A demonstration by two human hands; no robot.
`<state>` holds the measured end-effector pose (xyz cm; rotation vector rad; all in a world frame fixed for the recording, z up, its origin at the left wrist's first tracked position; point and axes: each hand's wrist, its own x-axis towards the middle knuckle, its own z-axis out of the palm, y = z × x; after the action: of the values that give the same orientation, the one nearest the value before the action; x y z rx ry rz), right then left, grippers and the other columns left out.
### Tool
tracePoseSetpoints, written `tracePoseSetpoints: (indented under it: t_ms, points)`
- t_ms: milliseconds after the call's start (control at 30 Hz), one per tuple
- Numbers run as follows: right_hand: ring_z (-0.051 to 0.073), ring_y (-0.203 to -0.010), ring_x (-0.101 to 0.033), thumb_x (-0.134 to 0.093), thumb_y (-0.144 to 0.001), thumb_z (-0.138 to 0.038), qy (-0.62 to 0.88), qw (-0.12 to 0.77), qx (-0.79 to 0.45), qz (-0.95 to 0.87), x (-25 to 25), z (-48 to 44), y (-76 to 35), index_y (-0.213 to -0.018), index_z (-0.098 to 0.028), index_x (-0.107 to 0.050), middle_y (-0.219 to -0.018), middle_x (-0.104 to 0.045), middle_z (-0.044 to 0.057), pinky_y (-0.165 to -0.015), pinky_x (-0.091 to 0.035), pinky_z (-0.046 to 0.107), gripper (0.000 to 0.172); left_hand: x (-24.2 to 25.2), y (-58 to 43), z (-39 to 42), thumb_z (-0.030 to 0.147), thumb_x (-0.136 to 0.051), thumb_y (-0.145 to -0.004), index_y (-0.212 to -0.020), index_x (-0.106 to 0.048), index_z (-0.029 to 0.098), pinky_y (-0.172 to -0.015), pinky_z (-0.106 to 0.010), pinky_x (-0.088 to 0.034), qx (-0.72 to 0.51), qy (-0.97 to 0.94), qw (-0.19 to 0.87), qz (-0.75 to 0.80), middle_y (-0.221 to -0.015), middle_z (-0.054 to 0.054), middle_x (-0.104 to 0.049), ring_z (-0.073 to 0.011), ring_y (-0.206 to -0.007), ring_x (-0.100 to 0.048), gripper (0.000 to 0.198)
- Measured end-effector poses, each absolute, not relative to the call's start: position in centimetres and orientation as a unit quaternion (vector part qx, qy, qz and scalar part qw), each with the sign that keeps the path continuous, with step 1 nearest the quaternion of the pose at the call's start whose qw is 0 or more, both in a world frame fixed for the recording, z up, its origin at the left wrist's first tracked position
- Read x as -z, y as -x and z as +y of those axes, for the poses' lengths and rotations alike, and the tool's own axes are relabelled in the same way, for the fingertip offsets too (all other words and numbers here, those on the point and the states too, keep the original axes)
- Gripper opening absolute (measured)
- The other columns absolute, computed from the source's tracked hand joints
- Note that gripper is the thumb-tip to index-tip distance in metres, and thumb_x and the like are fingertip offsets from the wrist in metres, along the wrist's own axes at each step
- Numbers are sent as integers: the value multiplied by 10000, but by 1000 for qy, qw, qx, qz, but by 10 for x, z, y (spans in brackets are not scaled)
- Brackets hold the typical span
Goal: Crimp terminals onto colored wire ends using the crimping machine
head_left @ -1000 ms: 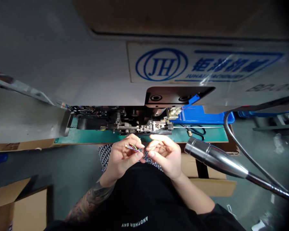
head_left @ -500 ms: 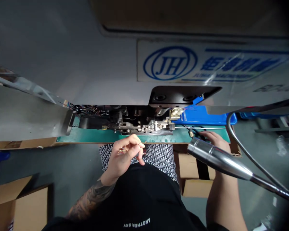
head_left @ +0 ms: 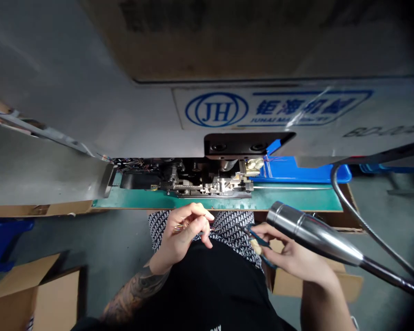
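Observation:
My left hand (head_left: pixel 189 230) is closed with curled fingers in front of the table edge, above my lap. Thin wires (head_left: pixel 178 227) with gold-coloured ends show at its palm; the rest of them is hidden by the fingers. Off to the right, my right hand (head_left: pixel 286 255) is wrapped round scissors (head_left: pixel 260 240) with dark blue handles. Their blades point left, toward my left hand, and do not touch it. A pale yellowish piece (head_left: pixel 255 246) shows by the handles.
A grey machine (head_left: pixel 141 124) overhangs the green tabletop (head_left: pixel 138 198), its metal mechanism (head_left: pixel 214 186) low in the middle. A lamp (head_left: pixel 307 230) on a flexible neck juts in near my right hand. A blue tray (head_left: pixel 296 172) with wires stands behind; cardboard boxes (head_left: pixel 57 294) lie below.
My right hand has picked up the scissors from the tabletop at the right and brought them left and toward my body. My left hand stays closed in nearly the same place. The view has shifted slightly.

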<state>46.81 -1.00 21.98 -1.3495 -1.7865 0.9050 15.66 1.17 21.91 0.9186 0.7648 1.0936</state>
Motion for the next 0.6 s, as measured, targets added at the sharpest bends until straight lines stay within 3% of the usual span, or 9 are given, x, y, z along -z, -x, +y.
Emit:
tracePoseSetpoints:
  t_ms: [100, 233, 400, 600]
  points:
    - [209, -747, -781, -784, -909, -243, 483, 373, -374, -699, -228, -20, -427, -1162, -249, -803, -985, -843, 58, -647, -673, 311, 254, -221, -156, 10, 305, -665, -1075, -1045, -786, 194, -556, -276, -673, -477, -420, 689, 349, -781, 0, -620, -118, -604, -663, 167]
    - [197, -746, -760, -767, -908, -182, 451, 397, -375, -706, -239, -21, -404, -1288, -265, -726, -946, -802, 30, -676, -667, 308, 391, -225, -156, 8, 292, -674, -1061, -990, -770, 191, -545, -265, -667, -475, -426, 682, 358, -820, -5, -629, -112, -598, -664, 156]
    - [225, -726, -726, -794, -874, -228, 452, 369, -314, -749, -241, -17, -406, -1287, -279, -732, -902, -776, 27, -662, -640, 357, 421, -230, -157, 7, 306, -683, -1053, -964, -771, 179, -571, -280, -669, -473, -434, 675, 365, -813, -11, -621, -120, -609, -666, 178]
    - [294, -882, -790, -840, -856, -277, 470, 376, -264, -753, -234, -22, -408, -1341, -286, -758, -1054, -823, 73, -791, -686, 445, 491, -232, -157, 7, 257, -675, -1062, -974, -787, 185, -591, -268, -660, -480, -443, 667, 359, -824, -9, -618, -117, -631, -670, 160]
